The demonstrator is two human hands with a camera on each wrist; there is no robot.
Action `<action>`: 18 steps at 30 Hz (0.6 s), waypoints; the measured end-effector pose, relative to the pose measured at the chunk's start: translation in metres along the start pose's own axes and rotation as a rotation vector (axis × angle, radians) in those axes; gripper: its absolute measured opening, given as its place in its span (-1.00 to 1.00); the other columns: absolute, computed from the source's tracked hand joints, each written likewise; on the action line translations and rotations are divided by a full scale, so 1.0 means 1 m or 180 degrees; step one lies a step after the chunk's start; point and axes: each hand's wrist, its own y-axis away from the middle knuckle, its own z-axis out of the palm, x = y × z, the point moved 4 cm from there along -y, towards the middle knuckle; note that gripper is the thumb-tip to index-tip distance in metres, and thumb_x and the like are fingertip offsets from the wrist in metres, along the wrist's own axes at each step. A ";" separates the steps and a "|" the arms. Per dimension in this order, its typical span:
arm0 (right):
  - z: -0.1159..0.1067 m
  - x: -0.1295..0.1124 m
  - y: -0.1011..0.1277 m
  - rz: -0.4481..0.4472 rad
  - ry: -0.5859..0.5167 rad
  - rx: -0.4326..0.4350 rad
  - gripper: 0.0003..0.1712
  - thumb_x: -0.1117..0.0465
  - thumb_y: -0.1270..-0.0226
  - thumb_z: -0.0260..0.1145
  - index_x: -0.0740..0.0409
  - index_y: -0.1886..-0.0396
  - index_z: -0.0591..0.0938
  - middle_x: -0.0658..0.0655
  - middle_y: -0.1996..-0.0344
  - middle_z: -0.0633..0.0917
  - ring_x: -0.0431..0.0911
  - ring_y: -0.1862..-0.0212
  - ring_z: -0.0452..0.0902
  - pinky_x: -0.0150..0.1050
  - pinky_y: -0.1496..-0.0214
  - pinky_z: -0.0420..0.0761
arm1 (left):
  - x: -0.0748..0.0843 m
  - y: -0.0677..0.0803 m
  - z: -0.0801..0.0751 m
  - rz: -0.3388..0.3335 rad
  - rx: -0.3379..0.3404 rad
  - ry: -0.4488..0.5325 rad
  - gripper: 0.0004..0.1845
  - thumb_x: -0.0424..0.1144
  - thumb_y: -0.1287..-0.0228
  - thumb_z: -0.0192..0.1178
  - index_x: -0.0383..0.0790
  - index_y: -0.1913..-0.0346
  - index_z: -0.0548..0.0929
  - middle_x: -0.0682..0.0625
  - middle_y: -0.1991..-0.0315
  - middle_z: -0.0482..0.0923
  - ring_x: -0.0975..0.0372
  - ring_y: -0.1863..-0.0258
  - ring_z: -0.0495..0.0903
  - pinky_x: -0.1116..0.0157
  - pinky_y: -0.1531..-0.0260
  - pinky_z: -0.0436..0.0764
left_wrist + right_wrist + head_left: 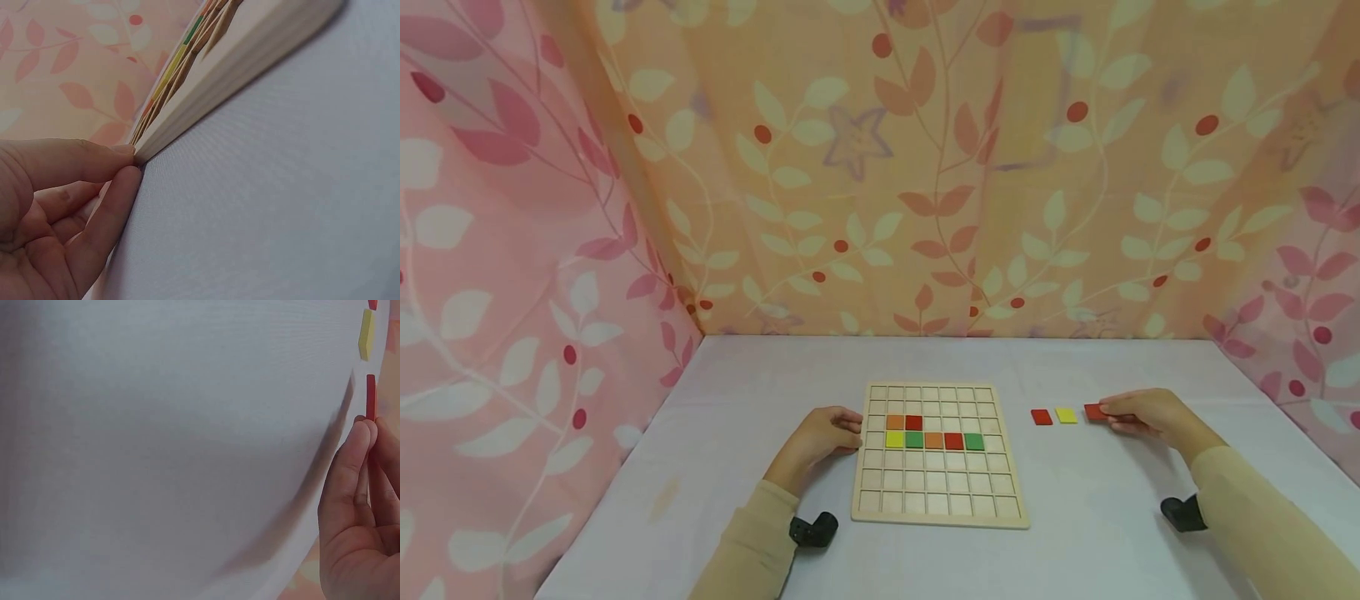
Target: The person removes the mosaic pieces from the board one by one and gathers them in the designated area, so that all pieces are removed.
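1. Nearest the camera, two beige sleeves come in from the bottom edge, each with a black wrist mount (813, 529) on it, over a pale table (1105, 517).
2. The left hand (820, 437) rests on the table at the left edge of the board (937, 500). Its fingers are loosely curled, and the fingertips (128, 164) touch the board's side edge — the wrist view shows them against the wood without wrapping round it. It holds nothing.
3. The board is a pale wooden grid lying flat in the middle of the table. Seven tiles sit in its cells: an orange tile (895, 422) and a red one (913, 422) side by side in one row, and in the row just nearer a yellow (894, 439), a green (913, 439), an orange (933, 440), a red (953, 441) and a green (973, 441).
4. To the right of the board, well apart from it, the right hand (1150, 414) lies on the table and pinches a loose red tile (1094, 411) between thumb and fingers; the tile is at the table surface.
5. Left of that tile, in a line with it, lie a loose yellow tile (1066, 415) and another red tile (1041, 417) — both flat on the table and untouched.
6. Farthest back, patterned curtains (880, 167) with leaves and berries close in the table on three sides.
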 end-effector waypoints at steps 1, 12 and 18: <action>0.000 0.001 -0.001 0.0028 0.0028 0.0017 -0.60 0.15 -0.17 0.35 0.31 0.06 0.62 -0.03 0.49 0.64 -0.19 0.45 0.61 -0.34 0.24 0.65 | 0.000 0.000 0.000 0.0011 -0.0008 0.0002 -0.60 -0.56 0.07 0.29 -0.42 0.05 0.56 -0.15 0.27 0.58 0.23 0.38 0.56 0.31 0.34 0.65; -0.001 0.005 -0.006 0.0073 0.0065 0.0014 -0.54 0.16 -0.21 0.32 0.40 -0.01 0.55 -0.01 0.49 0.65 -0.18 0.44 0.62 -0.33 0.24 0.65 | 0.002 0.001 0.001 0.0004 0.0010 0.0123 -0.60 -0.58 0.06 0.28 -0.43 0.05 0.57 -0.16 0.29 0.57 0.25 0.42 0.55 0.29 0.35 0.65; -0.001 0.006 -0.008 0.0085 0.0071 0.0050 -0.54 0.16 -0.19 0.34 0.39 0.01 0.56 -0.01 0.50 0.65 -0.18 0.44 0.63 -0.33 0.24 0.65 | 0.004 0.003 0.000 0.0013 0.0028 0.0097 -0.61 -0.58 0.05 0.29 -0.43 0.05 0.57 -0.16 0.29 0.57 0.25 0.43 0.55 0.30 0.35 0.65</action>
